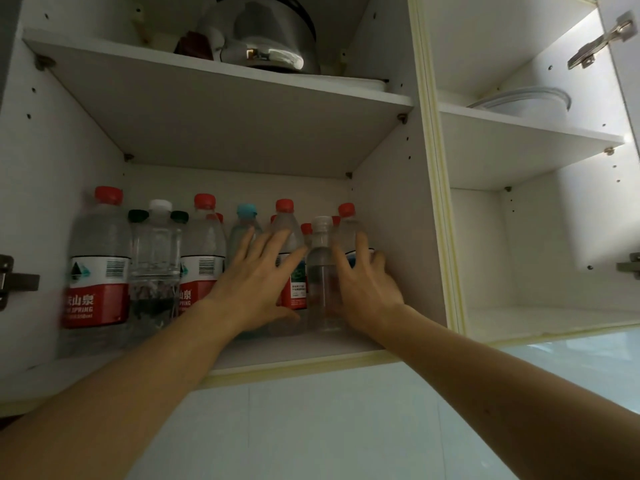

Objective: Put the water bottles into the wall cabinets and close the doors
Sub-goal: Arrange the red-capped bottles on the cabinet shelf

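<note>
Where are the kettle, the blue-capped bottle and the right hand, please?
kettle [266,32], head view, shiny steel body.
blue-capped bottle [246,210], head view, its cap.
right hand [367,289], head view, back of hand.

Lower cabinet shelf [294,355]: perhaps 12 upright water bottles [95,271].

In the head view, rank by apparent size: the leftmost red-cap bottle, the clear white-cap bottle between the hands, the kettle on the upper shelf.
1. Leftmost red-cap bottle, though nearest the camera.
2. Kettle, partly cropped, so unsure.
3. Clear white-cap bottle.
</note>
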`<state>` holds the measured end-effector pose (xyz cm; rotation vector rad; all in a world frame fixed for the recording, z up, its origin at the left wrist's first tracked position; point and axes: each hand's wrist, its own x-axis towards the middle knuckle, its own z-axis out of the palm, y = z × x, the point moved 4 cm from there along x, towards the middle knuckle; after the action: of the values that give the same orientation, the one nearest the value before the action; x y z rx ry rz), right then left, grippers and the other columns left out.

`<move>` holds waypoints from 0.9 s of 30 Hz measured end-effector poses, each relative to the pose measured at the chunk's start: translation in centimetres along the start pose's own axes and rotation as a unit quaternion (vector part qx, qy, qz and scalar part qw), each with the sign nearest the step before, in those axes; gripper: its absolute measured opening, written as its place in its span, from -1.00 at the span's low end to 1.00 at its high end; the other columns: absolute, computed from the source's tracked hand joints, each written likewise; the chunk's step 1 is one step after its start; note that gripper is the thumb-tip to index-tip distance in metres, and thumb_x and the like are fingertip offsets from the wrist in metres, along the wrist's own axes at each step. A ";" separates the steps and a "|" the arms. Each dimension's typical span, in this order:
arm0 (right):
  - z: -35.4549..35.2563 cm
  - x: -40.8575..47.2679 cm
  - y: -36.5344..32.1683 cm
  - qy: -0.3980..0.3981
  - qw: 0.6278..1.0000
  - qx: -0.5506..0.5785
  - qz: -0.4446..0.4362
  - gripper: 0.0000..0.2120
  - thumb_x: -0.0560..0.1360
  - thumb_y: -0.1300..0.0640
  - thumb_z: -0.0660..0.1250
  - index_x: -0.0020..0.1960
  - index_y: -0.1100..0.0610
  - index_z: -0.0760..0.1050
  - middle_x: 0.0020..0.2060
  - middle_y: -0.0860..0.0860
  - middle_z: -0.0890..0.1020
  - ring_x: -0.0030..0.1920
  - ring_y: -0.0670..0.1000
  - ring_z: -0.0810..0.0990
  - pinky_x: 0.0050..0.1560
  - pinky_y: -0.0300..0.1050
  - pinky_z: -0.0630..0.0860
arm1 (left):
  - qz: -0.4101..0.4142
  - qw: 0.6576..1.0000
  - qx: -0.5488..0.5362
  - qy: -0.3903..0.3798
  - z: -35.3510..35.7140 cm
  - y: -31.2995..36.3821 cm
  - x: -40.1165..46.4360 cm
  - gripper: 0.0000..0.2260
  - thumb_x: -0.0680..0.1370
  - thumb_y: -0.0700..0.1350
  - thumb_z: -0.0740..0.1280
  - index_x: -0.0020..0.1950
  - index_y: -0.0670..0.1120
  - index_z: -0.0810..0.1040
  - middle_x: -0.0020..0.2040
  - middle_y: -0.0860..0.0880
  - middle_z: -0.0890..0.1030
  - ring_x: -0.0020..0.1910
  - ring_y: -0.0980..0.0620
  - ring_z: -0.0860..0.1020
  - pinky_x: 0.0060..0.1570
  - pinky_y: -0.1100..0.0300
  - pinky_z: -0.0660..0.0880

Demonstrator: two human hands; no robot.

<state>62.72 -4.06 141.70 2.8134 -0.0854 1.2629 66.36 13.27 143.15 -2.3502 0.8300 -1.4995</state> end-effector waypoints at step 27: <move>-0.1 0.0 1.3 -0.065 0.981 0.084 0.160 -0.37 0.58 0.16 0.35 0.50 0.29 0.10 0.32 0.31 0.45 0.28 0.28 0.52 0.23 0.11 0.53 | 0.018 1.000 0.004 0.010 0.1 0.1 -0.4 0.02 0.35 0.41 0.44 0.64 0.03 0.06 0.62 -0.19 -0.05 0.59 -0.23 -0.05 0.49 -0.15 -0.21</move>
<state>62.54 -5.40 141.77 3.1219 -0.4785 1.1868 66.33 13.38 142.75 -2.3045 0.8653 -1.5119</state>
